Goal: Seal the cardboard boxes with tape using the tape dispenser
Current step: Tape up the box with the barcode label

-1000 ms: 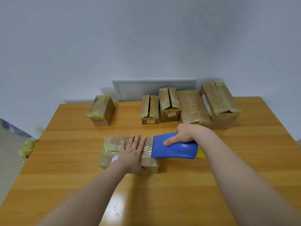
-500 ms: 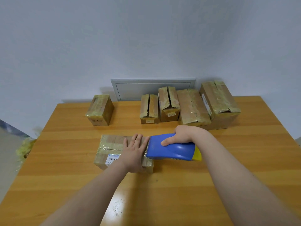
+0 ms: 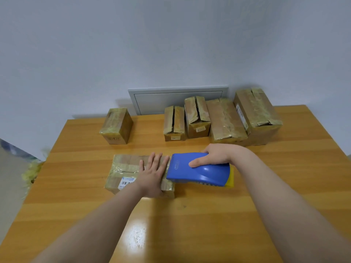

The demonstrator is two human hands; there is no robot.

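To lay this strip well, I'd say the flat brown cardboard box (image 3: pixel 125 168) wants firm downward pressure while the blue plastic tape dispenser (image 3: pixel 199 170) is drawn off its right end in one straight pull — any skew would wrinkle the tape. The left hand (image 3: pixel 152 175) lies flat, fingers straight, on the box's right half. The right hand (image 3: pixel 214 155) grips the dispenser from above — its mouth at the box's right edge, just beside the left hand, mid-way across the orange wooden table (image 3: pixel 190 224).
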